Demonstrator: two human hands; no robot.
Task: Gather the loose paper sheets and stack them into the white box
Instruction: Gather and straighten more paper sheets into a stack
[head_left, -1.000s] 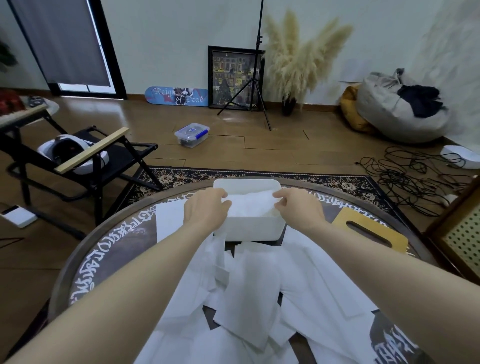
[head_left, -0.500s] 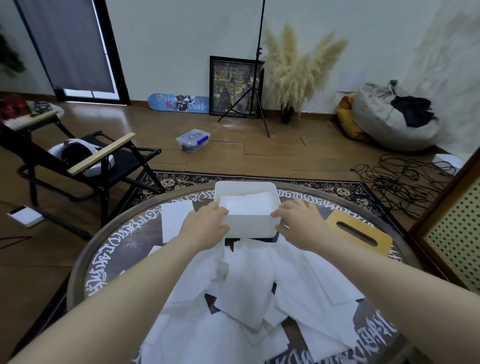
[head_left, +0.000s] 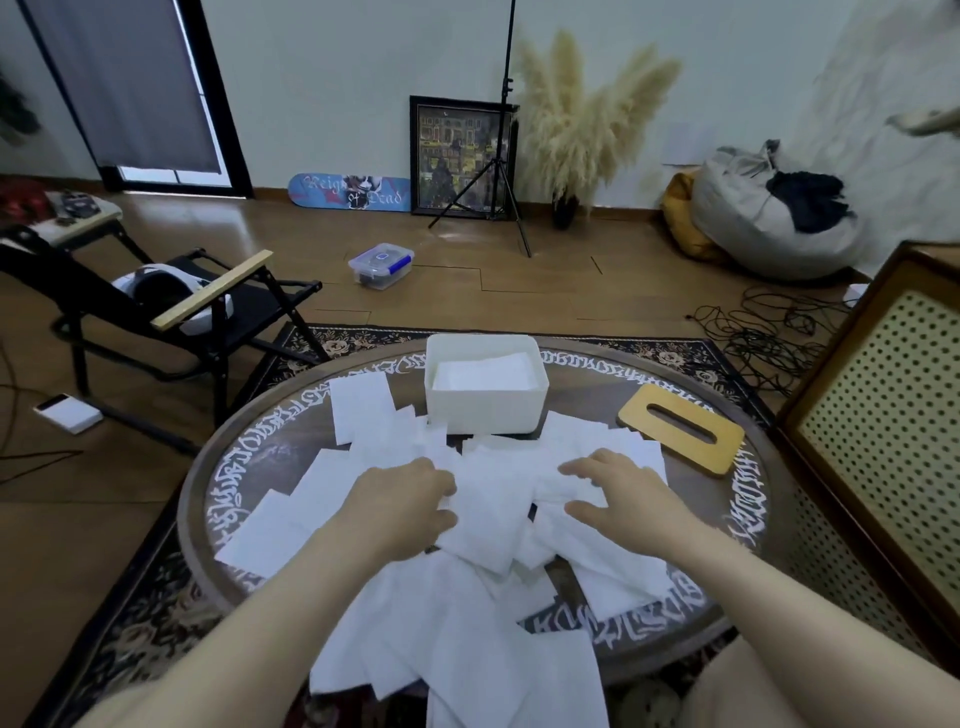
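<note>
The white box (head_left: 485, 413) stands at the far middle of the round table (head_left: 193, 512), with a few paper sheets (head_left: 483, 375) lying flat inside it. Loose white paper sheets (head_left: 488, 519) are scattered in overlapping layers from the box's front down past the near table edge. My left hand (head_left: 402, 506) rests on the pile, its fingers curled around the left edge of the central sheet. A little to the right of that sheet, my right hand (head_left: 621, 496) lies palm down on other sheets with its fingers spread.
A yellow wooden lid with a slot (head_left: 680, 428) lies on the table to the right of the box. A folding chair (head_left: 171, 312) stands on the left, and a perforated cabinet (head_left: 883, 415) stands close on the right. Cables (head_left: 763, 338) lie on the floor beyond.
Both hands have drawn back from the box's front rim to the loose pile. The left hand has closed on the central sheet's edge, and the right has spread flat.
</note>
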